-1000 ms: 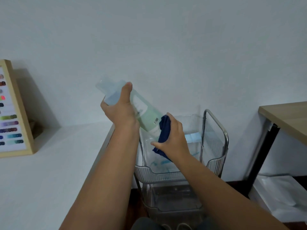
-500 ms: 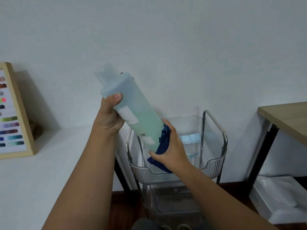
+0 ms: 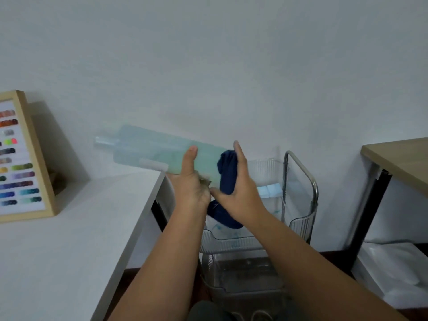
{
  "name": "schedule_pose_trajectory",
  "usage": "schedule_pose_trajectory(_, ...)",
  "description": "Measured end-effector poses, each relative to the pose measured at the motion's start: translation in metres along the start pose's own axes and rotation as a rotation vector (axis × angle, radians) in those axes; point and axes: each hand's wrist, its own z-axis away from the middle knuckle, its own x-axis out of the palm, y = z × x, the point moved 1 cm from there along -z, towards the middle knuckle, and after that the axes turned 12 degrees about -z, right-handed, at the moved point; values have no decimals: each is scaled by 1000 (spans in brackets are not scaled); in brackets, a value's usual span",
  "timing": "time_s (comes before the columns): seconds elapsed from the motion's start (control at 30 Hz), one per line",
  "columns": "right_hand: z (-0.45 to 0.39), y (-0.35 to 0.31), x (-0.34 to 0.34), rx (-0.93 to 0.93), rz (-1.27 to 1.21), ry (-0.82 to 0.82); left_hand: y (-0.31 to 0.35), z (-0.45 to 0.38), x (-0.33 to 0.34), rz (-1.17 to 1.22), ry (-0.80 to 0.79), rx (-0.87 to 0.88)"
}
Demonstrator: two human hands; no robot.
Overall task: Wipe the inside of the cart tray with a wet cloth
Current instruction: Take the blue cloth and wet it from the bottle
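Bottle (image 3: 162, 154) now swung near-flat vs. half a sec ago, cap end out past the white desk (image 3: 69, 239) edge. Left hand (image 3: 192, 188) clamps its base; right hand (image 3: 240, 193) grips dark cloth (image 3: 228, 172) against it, above the cart tray (image 3: 301, 218). Looks like wetting's done, wiping not begun.

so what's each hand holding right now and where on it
Left hand grips the pale green bottle near its base end. Right hand holds the dark blue cloth, bunched in the palm, against that end.
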Motion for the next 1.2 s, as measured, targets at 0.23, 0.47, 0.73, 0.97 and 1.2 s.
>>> schedule_pose_trajectory(0.23,15,4,20,112,-107,80,24,-14,11,-40,-50,54)
schedule_pose_trajectory(0.47,-10,-14,6,133,-346,100,29,-8,10,-160,-214,-20)
schedule_pose_trajectory(0.73,1,5,-6,221,-321,50,24,-14,10,-216,-172,145)
schedule_pose_trajectory(0.97,-36,9,-61,360,184,-44,3,-24,-14,-692,-132,197)
schedule_pose_trajectory(1.2,-47,45,-79,470,614,-204,-35,-43,-40,-1040,-98,52)
